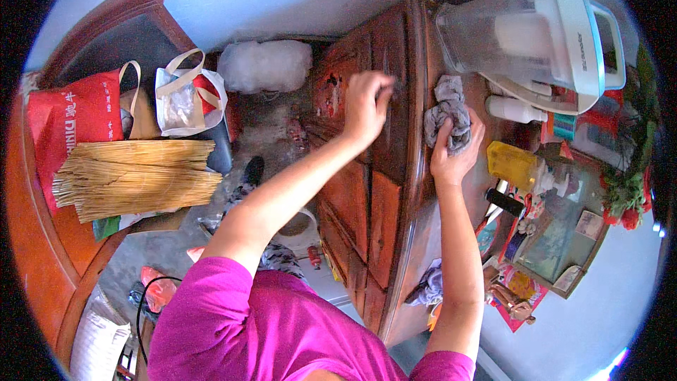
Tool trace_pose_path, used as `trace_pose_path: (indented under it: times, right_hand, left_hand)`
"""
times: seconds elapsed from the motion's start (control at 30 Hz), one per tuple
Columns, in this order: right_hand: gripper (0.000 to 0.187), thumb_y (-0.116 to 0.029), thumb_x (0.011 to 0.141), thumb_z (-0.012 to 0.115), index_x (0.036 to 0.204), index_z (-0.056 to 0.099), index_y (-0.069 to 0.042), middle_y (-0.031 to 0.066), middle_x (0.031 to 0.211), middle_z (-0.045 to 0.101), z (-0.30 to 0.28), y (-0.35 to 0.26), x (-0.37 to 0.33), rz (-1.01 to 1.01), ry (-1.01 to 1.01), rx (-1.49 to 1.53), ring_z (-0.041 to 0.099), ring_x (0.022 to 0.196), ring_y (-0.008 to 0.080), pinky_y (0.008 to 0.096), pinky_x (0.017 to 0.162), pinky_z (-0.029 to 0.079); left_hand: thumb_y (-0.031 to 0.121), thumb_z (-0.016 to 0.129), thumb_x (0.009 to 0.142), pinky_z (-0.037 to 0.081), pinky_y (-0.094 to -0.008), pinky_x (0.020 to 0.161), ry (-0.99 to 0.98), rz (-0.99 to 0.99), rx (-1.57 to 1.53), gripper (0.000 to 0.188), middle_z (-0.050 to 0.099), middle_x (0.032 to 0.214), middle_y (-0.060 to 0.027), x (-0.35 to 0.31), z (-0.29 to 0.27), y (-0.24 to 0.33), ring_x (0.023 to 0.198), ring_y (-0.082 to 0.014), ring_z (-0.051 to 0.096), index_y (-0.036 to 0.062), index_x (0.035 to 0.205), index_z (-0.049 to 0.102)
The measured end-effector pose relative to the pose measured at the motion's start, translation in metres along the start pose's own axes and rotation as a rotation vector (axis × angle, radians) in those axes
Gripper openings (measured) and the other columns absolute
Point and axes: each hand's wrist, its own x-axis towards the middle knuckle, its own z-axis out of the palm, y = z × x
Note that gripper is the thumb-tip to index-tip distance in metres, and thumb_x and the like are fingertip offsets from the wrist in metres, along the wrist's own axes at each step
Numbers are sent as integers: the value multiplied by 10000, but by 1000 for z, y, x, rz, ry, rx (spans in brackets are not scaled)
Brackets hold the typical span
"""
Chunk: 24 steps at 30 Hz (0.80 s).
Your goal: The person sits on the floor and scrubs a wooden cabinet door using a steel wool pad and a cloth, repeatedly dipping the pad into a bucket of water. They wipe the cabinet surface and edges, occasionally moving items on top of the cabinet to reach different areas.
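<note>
My right hand grips a crumpled grey cloth, pressed on the top of a dark brown wooden cabinet near its front edge. In front of the cabinet's upper face is my left hand, its fingers curled and drawn together. A small dark spot shows at those fingertips; whether it is a knob or something held, I cannot tell. Below the left hand, the cabinet front has reddish-brown panels.
On the cabinet top stand a clear-bodied appliance, a white bottle, a yellow container and a picture frame. At left, a wooden seat bears a bundle of thin sticks, a red bag and a white bag.
</note>
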Motion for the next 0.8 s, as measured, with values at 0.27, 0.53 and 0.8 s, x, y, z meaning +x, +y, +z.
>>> trace_pose_path:
  times: [0.27,0.53,0.8]
  right_hand:
    - [417,-302,940,678,1265,584,-60,199,1168,611,0,1,-2,-15,37,-3,600,1084,424,495,921,498]
    - [387,-237,981,676,1231,561,36,189,1172,603,-30,24,-52,199,96,369,571,1127,321,424,1025,426]
    - [452,-265,971,662,1298,528,18,233,1243,571,-49,19,-110,96,29,-55,531,1168,443,500,1027,424]
  left_hand:
    - [5,709,853,499,-432,886,-185,-112,-104,151,665,989,-109,-103,-25,27,998,-300,639,58,957,612]
    - [61,713,915,487,-398,962,75,-244,-150,178,695,1057,-132,25,9,28,1057,-278,656,30,1073,639]
    - [-17,707,872,446,-439,1039,-77,4,-62,284,613,1232,-132,-113,-17,53,1197,-337,573,69,1138,658]
